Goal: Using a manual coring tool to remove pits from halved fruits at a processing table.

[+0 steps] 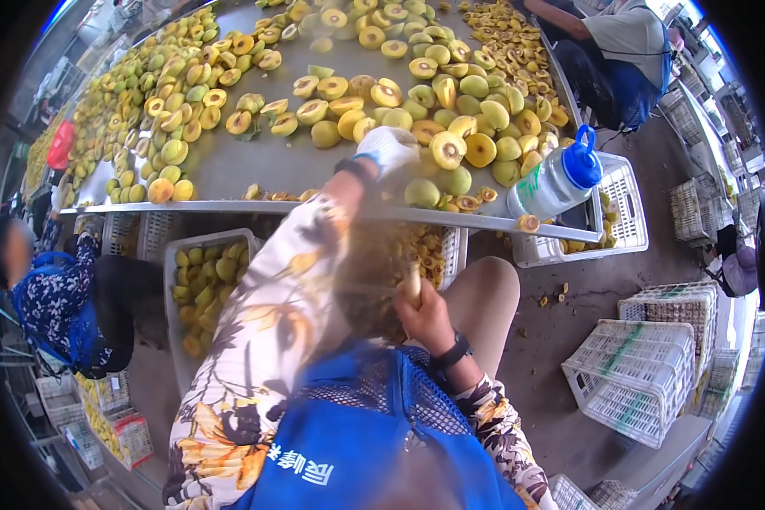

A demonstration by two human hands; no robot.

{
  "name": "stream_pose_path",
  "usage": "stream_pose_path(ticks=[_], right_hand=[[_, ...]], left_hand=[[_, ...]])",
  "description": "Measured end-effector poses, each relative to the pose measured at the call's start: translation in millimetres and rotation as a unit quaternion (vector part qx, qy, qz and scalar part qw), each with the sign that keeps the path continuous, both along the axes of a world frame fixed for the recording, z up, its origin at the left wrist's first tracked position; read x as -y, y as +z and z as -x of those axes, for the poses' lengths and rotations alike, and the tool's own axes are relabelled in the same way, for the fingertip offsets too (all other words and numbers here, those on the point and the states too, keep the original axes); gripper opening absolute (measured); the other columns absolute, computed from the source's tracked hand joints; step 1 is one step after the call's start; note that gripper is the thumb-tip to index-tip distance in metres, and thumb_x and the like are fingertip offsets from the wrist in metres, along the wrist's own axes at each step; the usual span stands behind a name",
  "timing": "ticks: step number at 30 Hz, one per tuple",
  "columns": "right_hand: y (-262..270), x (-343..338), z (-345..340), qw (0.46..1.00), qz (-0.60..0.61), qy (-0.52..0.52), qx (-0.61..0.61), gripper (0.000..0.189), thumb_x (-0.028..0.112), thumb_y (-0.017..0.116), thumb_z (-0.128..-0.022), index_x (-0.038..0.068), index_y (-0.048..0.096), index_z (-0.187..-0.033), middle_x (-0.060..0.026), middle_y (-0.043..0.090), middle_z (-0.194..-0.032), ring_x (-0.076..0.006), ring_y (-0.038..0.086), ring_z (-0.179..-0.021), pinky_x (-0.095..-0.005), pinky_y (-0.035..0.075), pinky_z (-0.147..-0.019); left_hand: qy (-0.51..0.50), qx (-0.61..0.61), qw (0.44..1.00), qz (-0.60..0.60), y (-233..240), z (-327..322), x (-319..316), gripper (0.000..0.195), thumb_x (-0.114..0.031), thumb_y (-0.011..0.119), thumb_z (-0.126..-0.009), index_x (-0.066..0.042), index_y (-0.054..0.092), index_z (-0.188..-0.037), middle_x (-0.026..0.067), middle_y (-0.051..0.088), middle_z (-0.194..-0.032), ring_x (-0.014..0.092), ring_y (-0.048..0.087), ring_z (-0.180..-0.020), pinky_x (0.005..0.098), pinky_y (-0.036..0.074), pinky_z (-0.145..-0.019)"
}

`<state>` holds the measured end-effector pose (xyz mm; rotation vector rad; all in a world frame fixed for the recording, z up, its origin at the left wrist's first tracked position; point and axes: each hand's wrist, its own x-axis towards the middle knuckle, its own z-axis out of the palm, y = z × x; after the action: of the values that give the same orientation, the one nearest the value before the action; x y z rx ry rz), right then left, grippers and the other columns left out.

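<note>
My left hand (pixel 389 150), in a white knitted glove, reaches over the metal table (pixel 229 162) to the near edge of a pile of yellow-green stone fruit. Its fingertips are hard to make out, so I cannot tell whether it grips a fruit. Just beyond lie cut halves with brown centres, one a fruit half (pixel 448 150) right beside the glove. Bare and low over my lap, my right hand (pixel 426 312) grips the pale handle (pixel 413 284) of a small tool pointing toward the table. The tool's tip is blurred. Fruit trimmings (pixel 424 248) lie beneath the table edge.
A water bottle with a blue lid (pixel 551 178) leans at the table's right corner. Crates of fruit (pixel 172 245) and trimmings (pixel 637 210) stand below. Stacked white crates (pixel 631 376) are on the right floor. Co-workers sit at left (pixel 57 306) and far right (pixel 625 38).
</note>
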<state>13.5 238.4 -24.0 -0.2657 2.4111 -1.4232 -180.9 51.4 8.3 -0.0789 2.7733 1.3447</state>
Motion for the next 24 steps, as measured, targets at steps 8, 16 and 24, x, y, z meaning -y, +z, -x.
stream_pose_path(ticks=[8, 16, 24], right_hand=[[35, 23, 57, 0.867, 0.435, -0.073, 0.233, 0.026, 0.028, 0.042, -0.092, 0.011, 0.040, -0.110, -0.0062, 0.053, -0.068, -0.0066, 0.034, -0.035, -0.0216, 0.031, -0.032], [39, 61, 32, 0.831, 0.473, -0.066, 0.285, 0.014, 0.016, 0.048, -0.088, 0.010, 0.043, -0.100, -0.0063, 0.053, -0.067, -0.0073, 0.037, -0.040, -0.0236, 0.034, -0.036], [38, 62, 14, 0.999, 0.004, -0.002, -0.049, 0.034, 0.016, 0.056, -0.079, 0.002, 0.044, -0.107, -0.0259, 0.057, -0.075, -0.0444, 0.055, -0.073, -0.0458, 0.046, -0.062]], left_hand=[[-0.126, -0.069, 0.978, -0.153, 46, -122, 6, 0.025, 0.003, 0.057, -0.065, -0.001, 0.065, -0.088, 0.0112, 0.056, -0.108, 0.019, 0.052, -0.102, 0.0261, 0.041, -0.087], [0.080, -0.010, 0.761, -0.644, 6, -175, 0, 0.057, -0.019, 0.057, -0.080, -0.006, 0.032, -0.129, 0.0096, 0.048, -0.120, 0.021, 0.052, -0.101, 0.0294, 0.045, -0.081], [0.315, -0.032, 0.784, -0.534, -6, -169, -10, 0.040, -0.037, 0.040, -0.092, -0.002, 0.057, -0.101, 0.0047, 0.059, -0.086, 0.011, 0.056, -0.077, 0.0229, 0.046, -0.068]])
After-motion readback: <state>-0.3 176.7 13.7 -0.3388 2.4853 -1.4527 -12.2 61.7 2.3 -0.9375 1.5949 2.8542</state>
